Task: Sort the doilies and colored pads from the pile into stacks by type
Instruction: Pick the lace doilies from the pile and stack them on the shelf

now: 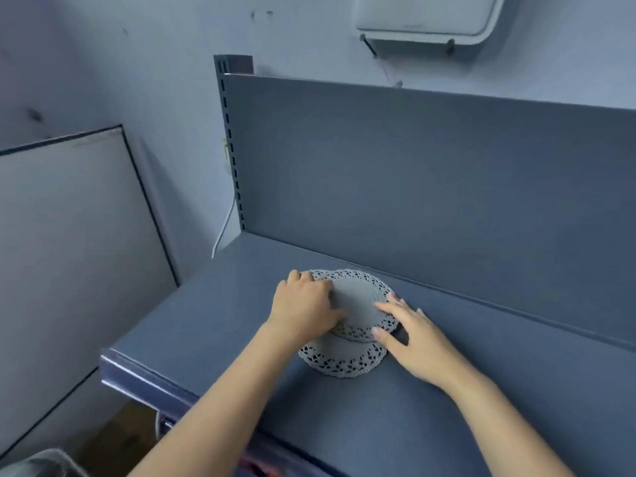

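Fingers (320,287) of your left hand (304,306) curl round the left edge of the top doily (358,294), your right hand (409,335) lies spread-fingered on its right rim — the doily pile (344,361) sits on the blue shelf (206,332).

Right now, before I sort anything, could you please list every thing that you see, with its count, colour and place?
doilies: at least two, pale with lace rims, overlapping in a pile mid-shelf
shelf: one, blue-grey, bearing the pile
back panel: one, blue-grey, upright behind the shelf
slotted post: one, dark, at the panel's left edge
board: one, white with dark frame, left of the shelf
wall unit: one, white, top right on the wall
cable: one, white, hanging by the post
left hand: rests on the pile's left side
right hand: fingers straight, touching the pile's right edge
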### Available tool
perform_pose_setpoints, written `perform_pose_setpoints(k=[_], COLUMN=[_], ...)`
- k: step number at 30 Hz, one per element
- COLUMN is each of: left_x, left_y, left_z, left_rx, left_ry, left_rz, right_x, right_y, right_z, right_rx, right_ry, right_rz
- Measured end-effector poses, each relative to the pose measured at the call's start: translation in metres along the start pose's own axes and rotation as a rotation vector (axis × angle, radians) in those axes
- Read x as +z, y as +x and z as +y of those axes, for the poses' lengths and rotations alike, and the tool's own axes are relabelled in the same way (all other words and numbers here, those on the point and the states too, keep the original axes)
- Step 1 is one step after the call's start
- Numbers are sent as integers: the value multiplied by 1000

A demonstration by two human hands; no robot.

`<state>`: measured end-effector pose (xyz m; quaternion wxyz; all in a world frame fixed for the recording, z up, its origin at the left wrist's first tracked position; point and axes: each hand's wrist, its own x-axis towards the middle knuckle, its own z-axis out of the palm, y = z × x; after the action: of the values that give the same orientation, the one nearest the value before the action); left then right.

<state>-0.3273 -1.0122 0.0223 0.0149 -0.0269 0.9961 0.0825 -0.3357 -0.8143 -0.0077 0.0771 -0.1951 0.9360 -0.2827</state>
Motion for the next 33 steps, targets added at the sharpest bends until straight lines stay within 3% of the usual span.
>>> perform_pose_setpoints(k=[6, 12, 17, 24, 33], left_x=[-20, -20, -11, 23, 61], left_y=[5, -37, -93, -199, -291], left_z=[22, 108, 214, 398, 634], left_rx=[300, 699, 970, 1187, 1291], left_ry=[214, 90, 27, -18, -72], left_rz=[35, 31, 51, 11, -48], right_x=[-4, -48, -98, -153, -219], right_y=[-35, -137, -251, -441, -640], right_z=[-8, 32, 68, 146, 262], right_rx=[179, 444, 640, 707, 946], right_ry=[-36, -65, -41, -88, -58], right_rz=[115, 276, 471, 675, 658])
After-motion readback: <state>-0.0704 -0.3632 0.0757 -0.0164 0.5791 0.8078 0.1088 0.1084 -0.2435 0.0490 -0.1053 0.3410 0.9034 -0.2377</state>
